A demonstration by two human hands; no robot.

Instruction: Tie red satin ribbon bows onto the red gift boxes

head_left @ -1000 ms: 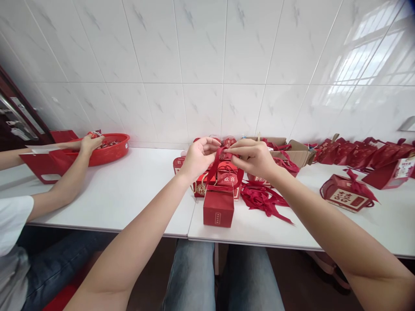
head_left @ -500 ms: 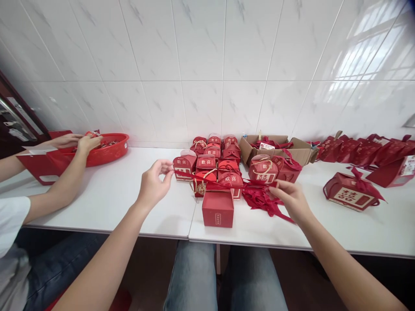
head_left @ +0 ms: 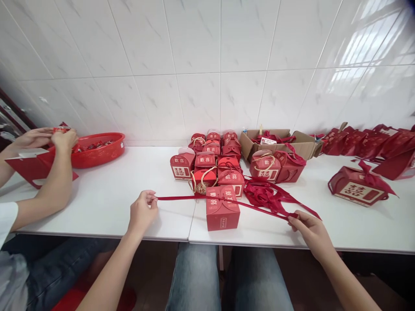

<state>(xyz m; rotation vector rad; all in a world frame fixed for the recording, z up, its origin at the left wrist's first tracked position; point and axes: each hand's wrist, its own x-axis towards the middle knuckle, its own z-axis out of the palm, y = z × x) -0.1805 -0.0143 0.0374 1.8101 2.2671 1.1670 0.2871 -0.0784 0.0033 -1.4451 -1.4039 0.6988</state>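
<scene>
A narrow red ribbon [head_left: 181,198] stretches nearly taut between my two hands and passes across the top of a small red box [head_left: 222,214] near the table's front edge. My left hand [head_left: 142,212] pinches one end, left of the box. To the right, my right hand [head_left: 308,230] pinches the ribbon lower down, close to the table edge. A loose pile of red ribbons [head_left: 266,196] lies behind and right of the box, with one strand reaching toward my right hand.
Behind the box stand several red gift boxes [head_left: 182,164]. An open cardboard carton [head_left: 306,149] is near the wall. Farther right are a ribbon-tied box [head_left: 358,185] and a row of red boxes. At left, a person's hands hold a small packet by a red basin [head_left: 97,162].
Both my hands have moved apart and lower, drawing the ribbon straighter across the box. The box's top now shows closed flaps. The other person's hands have shifted left and lifted a packet.
</scene>
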